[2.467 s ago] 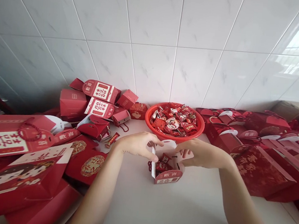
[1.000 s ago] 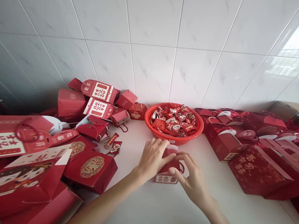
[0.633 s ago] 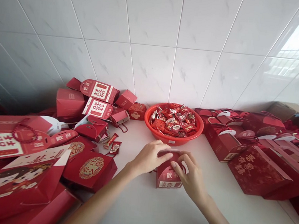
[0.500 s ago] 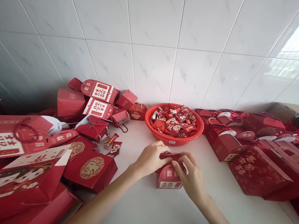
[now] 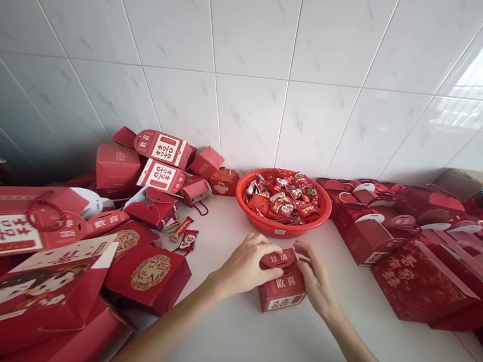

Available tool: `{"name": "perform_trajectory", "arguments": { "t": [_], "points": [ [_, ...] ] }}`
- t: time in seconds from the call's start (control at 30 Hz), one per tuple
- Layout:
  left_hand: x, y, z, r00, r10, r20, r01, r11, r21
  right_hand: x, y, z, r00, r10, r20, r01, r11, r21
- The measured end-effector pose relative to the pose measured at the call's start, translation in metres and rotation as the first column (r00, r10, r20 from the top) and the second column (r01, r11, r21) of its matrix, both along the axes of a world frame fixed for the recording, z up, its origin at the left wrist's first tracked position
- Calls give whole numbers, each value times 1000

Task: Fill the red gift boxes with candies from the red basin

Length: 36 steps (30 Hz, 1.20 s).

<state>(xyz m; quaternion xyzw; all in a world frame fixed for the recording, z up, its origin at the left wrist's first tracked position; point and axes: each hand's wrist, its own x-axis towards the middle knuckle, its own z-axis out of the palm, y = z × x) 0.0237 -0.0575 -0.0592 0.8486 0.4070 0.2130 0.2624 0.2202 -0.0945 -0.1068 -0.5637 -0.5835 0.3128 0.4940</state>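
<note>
A small red candy box (image 5: 282, 289) with cream lettering stands on the white table, turned slightly, its rounded top flap (image 5: 277, 257) folded over. My left hand (image 5: 246, 265) grips its left side, the thumb across the front under the flap and the fingers behind. My right hand (image 5: 316, 278) is at the box's right side with fingers stretched and apart; whether its fingertips touch the box is hard to tell. Just beyond the hands sits a red plastic basin (image 5: 280, 229) heaped with wrapped candies (image 5: 282, 200).
Red gift boxes (image 5: 152, 272) of several sizes pile up on the left. Two loose candies (image 5: 187, 240) lie beside them. Rows of handled boxes (image 5: 367, 240) and larger boxes (image 5: 421, 280) fill the right, with a cardboard box (image 5: 474, 185) behind. A tiled wall (image 5: 248, 112) rises at the back.
The box has turned a little, and its top flap now lies folded toward me. My right hand has let go of the top and opened at the right side; my left hand stays on the box.
</note>
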Motion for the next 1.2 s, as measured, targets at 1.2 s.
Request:
{"name": "perform_trajectory", "arguments": {
  "t": [1.2],
  "points": [
    [16,-4,85,794,-28,607,429,732,-528,13,-11,95,954,278,113,-276,960,-38]
  ]
}}
